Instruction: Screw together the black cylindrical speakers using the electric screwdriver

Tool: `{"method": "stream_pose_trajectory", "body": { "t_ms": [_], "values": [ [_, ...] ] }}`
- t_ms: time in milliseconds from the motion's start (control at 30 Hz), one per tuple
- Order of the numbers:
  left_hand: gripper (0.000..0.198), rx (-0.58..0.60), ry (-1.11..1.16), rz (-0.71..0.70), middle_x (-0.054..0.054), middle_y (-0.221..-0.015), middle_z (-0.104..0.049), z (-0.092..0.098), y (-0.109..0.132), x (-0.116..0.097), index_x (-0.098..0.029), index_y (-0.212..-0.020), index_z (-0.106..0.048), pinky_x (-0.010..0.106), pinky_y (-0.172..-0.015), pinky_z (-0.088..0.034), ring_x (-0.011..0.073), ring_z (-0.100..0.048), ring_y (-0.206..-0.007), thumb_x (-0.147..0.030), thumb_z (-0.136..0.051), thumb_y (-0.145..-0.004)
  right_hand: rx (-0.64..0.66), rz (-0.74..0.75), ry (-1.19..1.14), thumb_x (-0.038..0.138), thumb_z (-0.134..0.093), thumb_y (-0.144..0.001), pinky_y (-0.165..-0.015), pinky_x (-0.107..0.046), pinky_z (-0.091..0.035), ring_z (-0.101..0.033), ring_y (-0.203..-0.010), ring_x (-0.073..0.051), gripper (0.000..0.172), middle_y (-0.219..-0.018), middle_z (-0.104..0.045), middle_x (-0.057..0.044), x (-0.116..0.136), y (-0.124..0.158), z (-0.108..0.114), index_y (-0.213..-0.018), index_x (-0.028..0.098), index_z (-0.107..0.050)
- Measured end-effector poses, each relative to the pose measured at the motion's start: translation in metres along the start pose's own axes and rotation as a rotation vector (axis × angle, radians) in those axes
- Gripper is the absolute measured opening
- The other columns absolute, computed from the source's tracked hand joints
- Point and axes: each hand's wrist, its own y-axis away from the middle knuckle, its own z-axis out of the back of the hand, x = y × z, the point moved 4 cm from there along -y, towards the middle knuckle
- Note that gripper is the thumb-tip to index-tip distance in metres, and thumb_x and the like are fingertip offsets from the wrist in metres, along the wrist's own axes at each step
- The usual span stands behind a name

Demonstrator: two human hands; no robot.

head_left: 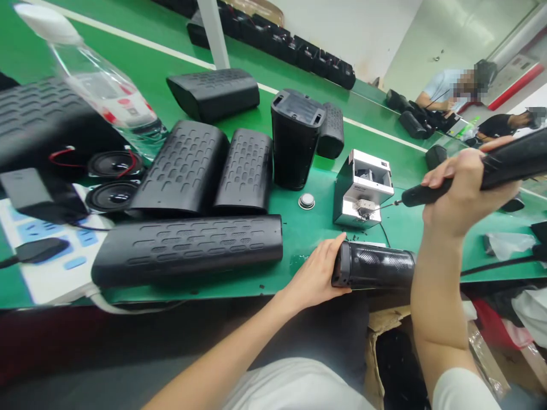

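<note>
In my right hand is a black electric screwdriver, its bit pointing left. The bit's tip reaches the front of a silver screw feeder. My left hand wraps round the end of a black speaker housing with a mesh grille, which lies along the bench's front edge. The housing's far right end is hidden behind my right forearm. Small dark bits lie between the housing and the feeder. A round silver part sits left of the feeder.
Several black speaker shells lie to the left; one housing stands upright. Further left are a water bottle, loose speaker drivers and a power strip. An open carton is below the bench. Two people work at the far right.
</note>
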Motion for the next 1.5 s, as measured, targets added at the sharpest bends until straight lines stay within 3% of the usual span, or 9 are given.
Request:
{"method": "stream_pose_trajectory", "body": {
  "t_ms": [300,467,867,967,1067,1167,1333,1400,1500],
  "values": [
    [0.141,0.001,0.01,0.013,0.022,-0.161,-0.053,0.003,0.001,0.0,-0.033,-0.179,-0.004,0.07,-0.121,-0.054,0.0479,-0.058,-0.15,-0.027,-0.102,-0.077,0.149,0.108,0.074,0.034,-0.064,-0.091,-0.042,-0.027,-0.03,-0.04,-0.047,-0.009,0.031,-0.065,-0.036,0.009,-0.005,0.006,-0.007,-0.11,0.024,-0.041],
    [0.146,0.014,-0.005,0.01,0.019,-0.158,-0.054,0.004,0.001,-0.002,-0.037,-0.178,0.002,0.068,-0.119,-0.056,0.0462,-0.06,-0.147,-0.025,-0.102,-0.077,0.213,0.034,0.131,0.035,-0.066,-0.094,-0.046,-0.031,-0.033,-0.042,-0.047,-0.012,0.031,-0.066,-0.038,0.007,-0.014,0.011,-0.011,-0.111,0.025,-0.042],
    [0.147,0.016,0.001,0.016,0.021,-0.16,-0.052,0.005,0.001,-0.003,-0.036,-0.178,0.002,0.068,-0.122,-0.054,0.047,-0.057,-0.151,-0.024,-0.103,-0.076,0.171,0.109,0.039,0.027,-0.065,-0.093,-0.041,-0.029,-0.033,-0.042,-0.044,-0.011,0.023,-0.064,-0.039,0.009,-0.005,0.013,-0.014,-0.105,0.024,-0.047],
    [0.147,0.017,-0.002,0.019,0.02,-0.16,-0.053,0.005,0.001,-0.002,-0.037,-0.178,0.002,0.068,-0.121,-0.055,0.0464,-0.058,-0.15,-0.024,-0.103,-0.076,0.176,0.105,0.054,0.028,-0.073,-0.095,-0.04,-0.026,-0.033,-0.044,-0.045,-0.01,0.027,-0.064,-0.038,0.009,-0.014,0.01,-0.011,-0.108,0.023,-0.05],
    [0.148,0.018,-0.003,0.02,0.02,-0.157,-0.054,0.005,0.001,-0.002,-0.036,-0.178,0.001,0.066,-0.119,-0.056,0.0454,-0.06,-0.147,-0.023,-0.104,-0.075,0.167,0.165,0.07,0.05,-0.085,-0.099,-0.041,-0.023,-0.036,-0.046,-0.047,-0.009,0.041,-0.066,-0.036,0.007,-0.018,0.007,-0.009,-0.109,0.023,-0.056],
    [0.146,0.017,-0.004,0.016,0.02,-0.156,-0.055,0.005,0.002,-0.001,-0.035,-0.179,0.001,0.065,-0.118,-0.057,0.0451,-0.061,-0.145,-0.025,-0.103,-0.076,0.126,0.21,0.046,0.069,-0.082,-0.092,-0.041,-0.02,-0.037,-0.045,-0.047,-0.006,0.056,-0.066,-0.035,0.008,-0.02,0.006,-0.008,-0.108,0.021,-0.058],
    [0.146,0.016,-0.017,0.016,0.02,-0.158,-0.053,0.005,0.002,-0.001,-0.036,-0.178,0.001,0.066,-0.118,-0.056,0.0459,-0.061,-0.145,-0.025,-0.103,-0.077,0.073,0.158,0.033,0.077,-0.08,-0.078,-0.038,-0.02,-0.038,-0.045,-0.046,-0.005,0.072,-0.072,-0.039,0.01,-0.027,0.002,-0.008,-0.108,0.017,-0.054],
    [0.148,0.017,-0.02,0.011,0.02,-0.158,-0.053,0.005,0.002,-0.002,-0.036,-0.178,0.003,0.066,-0.117,-0.057,0.0454,-0.061,-0.144,-0.024,-0.104,-0.076,0.059,0.147,0.022,0.07,-0.085,-0.08,-0.037,-0.02,-0.037,-0.046,-0.046,-0.005,0.069,-0.074,-0.041,0.01,-0.027,0.002,-0.008,-0.11,0.017,-0.051],
    [0.148,0.018,-0.021,0.005,0.02,-0.157,-0.053,0.004,0.001,-0.002,-0.036,-0.178,0.004,0.066,-0.117,-0.056,0.0454,-0.06,-0.144,-0.024,-0.103,-0.076,0.065,0.123,0.009,0.037,-0.081,-0.095,-0.04,-0.017,-0.037,-0.045,-0.046,-0.003,0.042,-0.077,-0.043,0.01,-0.027,0.002,-0.007,-0.111,0.018,-0.047]
  ]
}}
